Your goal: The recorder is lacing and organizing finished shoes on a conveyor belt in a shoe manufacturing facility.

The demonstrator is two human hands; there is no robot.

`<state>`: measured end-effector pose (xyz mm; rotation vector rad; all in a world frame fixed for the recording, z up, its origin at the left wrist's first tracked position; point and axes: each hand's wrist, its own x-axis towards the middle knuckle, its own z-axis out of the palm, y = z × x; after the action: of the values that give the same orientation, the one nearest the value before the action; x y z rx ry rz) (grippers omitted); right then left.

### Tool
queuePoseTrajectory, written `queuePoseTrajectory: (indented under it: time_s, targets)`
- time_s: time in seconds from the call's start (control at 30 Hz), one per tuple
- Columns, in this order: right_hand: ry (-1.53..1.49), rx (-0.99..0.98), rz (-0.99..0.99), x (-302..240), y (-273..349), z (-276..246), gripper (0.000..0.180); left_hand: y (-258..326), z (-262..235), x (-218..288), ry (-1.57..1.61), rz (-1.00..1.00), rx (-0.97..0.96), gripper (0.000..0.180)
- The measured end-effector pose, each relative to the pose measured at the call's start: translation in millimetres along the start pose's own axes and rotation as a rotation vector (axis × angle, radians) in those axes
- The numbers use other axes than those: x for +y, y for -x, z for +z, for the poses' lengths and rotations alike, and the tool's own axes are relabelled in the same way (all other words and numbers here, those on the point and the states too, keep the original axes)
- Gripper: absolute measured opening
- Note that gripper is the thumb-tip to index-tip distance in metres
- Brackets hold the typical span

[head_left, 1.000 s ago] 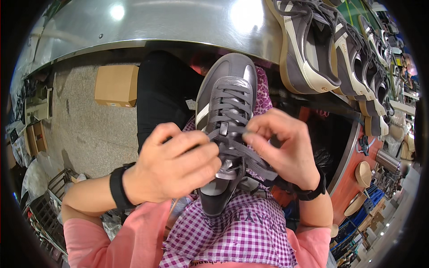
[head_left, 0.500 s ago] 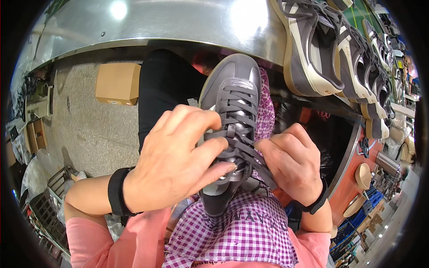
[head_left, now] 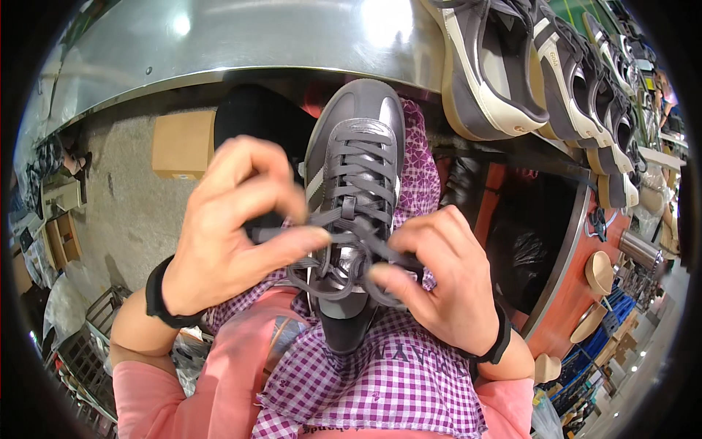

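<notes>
A grey sneaker (head_left: 365, 102) with a shiny metallic midsection rests on my lap, its toe pointing away from me. Dark grey laces (head_left: 357, 179) cross up its front and end in loose loops near the ankle opening. My left hand (head_left: 227, 234), slightly blurred, is left of the shoe with thumb and fingers closed on a lace. On the other side, my right hand (head_left: 450, 285) pinches another part of the lace close to the tongue. The purple checked apron (head_left: 395, 380) lies beneath the shoe.
A shiny metal table (head_left: 241, 36) runs across the far side. Several similar sneakers (head_left: 497, 88) line its right end. A cardboard box (head_left: 179, 143) sits on the floor at left, above a dark crate (head_left: 102, 322). Beige shoe-shaped pieces (head_left: 598, 272) lie on the red surface at right.
My left hand has moved left and away from the shoe, drawing lace with it. My right hand has shifted left toward the tongue. The laces now form loops above the ankle opening.
</notes>
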<state>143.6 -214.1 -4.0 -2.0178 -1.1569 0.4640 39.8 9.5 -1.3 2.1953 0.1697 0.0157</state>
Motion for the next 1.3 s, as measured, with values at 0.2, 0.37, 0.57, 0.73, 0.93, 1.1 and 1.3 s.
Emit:
queuePoseTrajectory:
  time_s: [0.2,0.37,0.57,0.73,0.93,1.1,1.3]
  targets:
    - [-0.277,-0.142,0.059,4,6,-8,0.024,-15,23,-2,0.219,0.087,-0.161,0.011]
    - [-0.281,-0.161,0.158,4,3,-4,0.018,-23,36,7,0.292,0.240,-0.192,0.013]
    - [-1.208,0.194,0.162,30,29,-1,0.018,11,19,-16,0.250,0.082,0.074,0.056]
    - [-1.202,0.037,0.253,30,27,-3,0.013,30,51,-20,-0.390,0.609,0.159,0.026]
    - [-0.172,0.078,0.233,19,14,2,0.040,12,51,14,-0.423,0.816,0.161,0.013]
    - [0.136,0.035,0.032,17,5,10,0.053,11,56,16,-0.443,0.826,0.163,0.010]
    - [0.113,-0.035,-0.012,10,7,-3,0.044,16,39,14,-0.392,0.737,0.097,0.022]
